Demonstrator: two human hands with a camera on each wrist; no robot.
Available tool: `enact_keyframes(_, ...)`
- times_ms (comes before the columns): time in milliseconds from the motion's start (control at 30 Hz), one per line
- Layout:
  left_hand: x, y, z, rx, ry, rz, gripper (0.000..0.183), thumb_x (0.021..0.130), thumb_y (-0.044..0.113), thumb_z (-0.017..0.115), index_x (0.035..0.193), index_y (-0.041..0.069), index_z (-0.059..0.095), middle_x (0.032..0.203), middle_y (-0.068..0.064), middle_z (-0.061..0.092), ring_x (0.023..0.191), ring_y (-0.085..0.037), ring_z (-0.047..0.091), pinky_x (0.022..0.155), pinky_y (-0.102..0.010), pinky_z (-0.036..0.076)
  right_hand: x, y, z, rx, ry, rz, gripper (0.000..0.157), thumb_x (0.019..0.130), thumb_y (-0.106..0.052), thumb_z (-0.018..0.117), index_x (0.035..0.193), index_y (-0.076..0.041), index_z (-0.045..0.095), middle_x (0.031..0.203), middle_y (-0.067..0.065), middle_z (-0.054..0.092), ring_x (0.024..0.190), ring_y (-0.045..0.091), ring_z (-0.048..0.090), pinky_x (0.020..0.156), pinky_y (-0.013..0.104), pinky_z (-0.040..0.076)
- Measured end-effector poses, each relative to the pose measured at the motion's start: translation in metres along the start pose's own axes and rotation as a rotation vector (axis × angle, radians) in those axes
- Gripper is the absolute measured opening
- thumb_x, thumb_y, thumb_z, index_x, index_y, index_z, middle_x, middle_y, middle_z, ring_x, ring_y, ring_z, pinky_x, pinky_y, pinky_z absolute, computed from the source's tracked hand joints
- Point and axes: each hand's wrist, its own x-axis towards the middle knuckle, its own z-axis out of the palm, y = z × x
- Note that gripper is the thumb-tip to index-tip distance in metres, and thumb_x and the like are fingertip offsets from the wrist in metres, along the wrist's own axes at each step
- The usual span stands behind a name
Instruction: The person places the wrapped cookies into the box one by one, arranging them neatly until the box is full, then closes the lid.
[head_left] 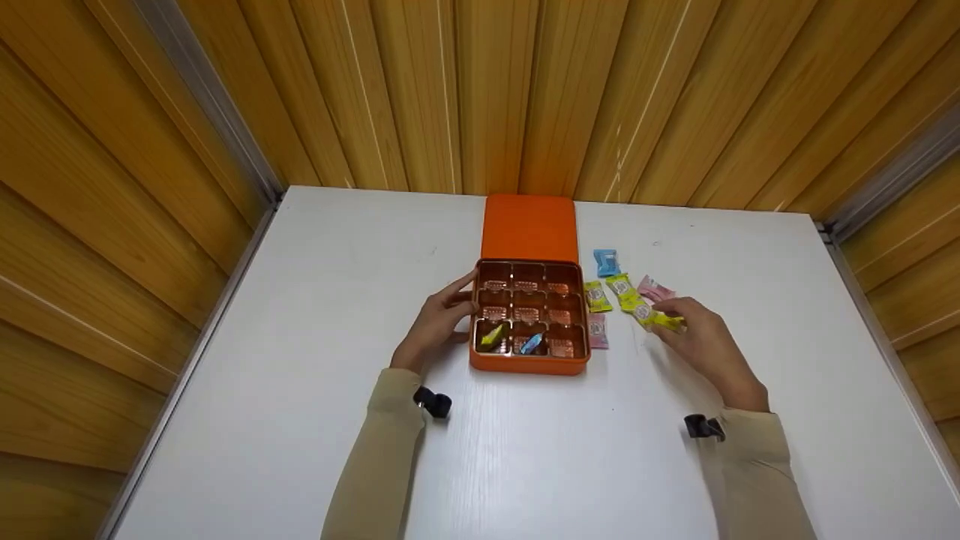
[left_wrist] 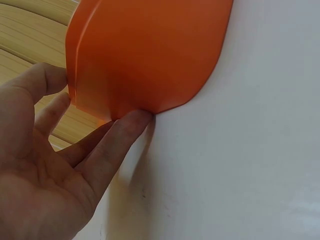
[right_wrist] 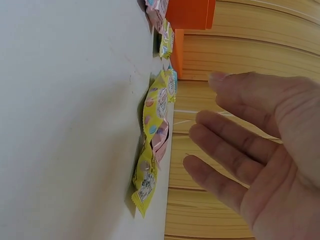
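An orange box (head_left: pixel 529 365) with a brown divided tray stands on the white table. In its front row, a yellow-wrapped candy (head_left: pixel 493 337) lies in the left compartment and a blue-wrapped candy (head_left: pixel 532 344) in the middle one. My left hand (head_left: pixel 436 324) touches the box's left side with extended fingers; in the left wrist view its fingertips rest against the orange wall. My right hand (head_left: pixel 705 341) hovers by yellow candies (head_left: pixel 622 287) right of the box. In the right wrist view its fingers are spread, apart from the yellow wrappers (right_wrist: pixel 156 105), holding nothing.
Right of the box lie a blue candy (head_left: pixel 607 262), another yellow candy (head_left: pixel 598 297) and two pink candies (head_left: pixel 598 331). An orange lid (head_left: pixel 530 225) lies behind the box. Wood-patterned panels (head_left: pixel 495 97) rise behind the white table (head_left: pixel 525 457) and at both sides.
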Motion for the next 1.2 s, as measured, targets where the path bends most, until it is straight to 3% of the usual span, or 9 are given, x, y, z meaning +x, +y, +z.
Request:
enact_keyframes(333, 0.001, -0.001, 0.0, 0.032, -0.004, 0.015, 0.065, 0.102, 0.014, 0.063, 0.163, 0.031, 0.047, 0.146, -0.019, 0.06, 0.124, -0.033, 0.063, 0.081, -0.05, 0.064, 0.0, 0.013, -0.005, -0.004, 0.04, 0.011, 0.04, 0.098, -0.002, 0.074, 0.136, 0.006, 0.062, 0.139, 0.029, 0.058, 0.128, 0.049, 0.056, 0.109, 0.065, 0.044)
enact_keyframes(800, 0.001, -0.002, 0.0, 0.014, -0.003, -0.009, 0.064, 0.102, 0.015, 0.063, 0.162, 0.032, 0.048, 0.146, -0.018, 0.059, 0.123, -0.033, 0.063, 0.081, -0.048, 0.064, 0.0, 0.031, -0.005, -0.016, -0.019, 0.108, 0.05, 0.101, -0.008, 0.071, 0.145, 0.009, 0.055, 0.146, 0.035, 0.052, 0.136, 0.053, 0.047, 0.113, 0.069, 0.037)
enact_keyframes(1200, 0.001, -0.001, -0.001, 0.029, -0.002, -0.014, 0.065, 0.101, 0.017, 0.064, 0.161, 0.038, 0.048, 0.146, -0.016, 0.06, 0.125, -0.032, 0.062, 0.081, -0.048, 0.064, 0.0, 0.041, -0.002, -0.027, -0.04, 0.143, 0.05, 0.1, -0.006, 0.071, 0.144, 0.012, 0.054, 0.142, 0.036, 0.053, 0.127, 0.05, 0.053, 0.107, 0.065, 0.044)
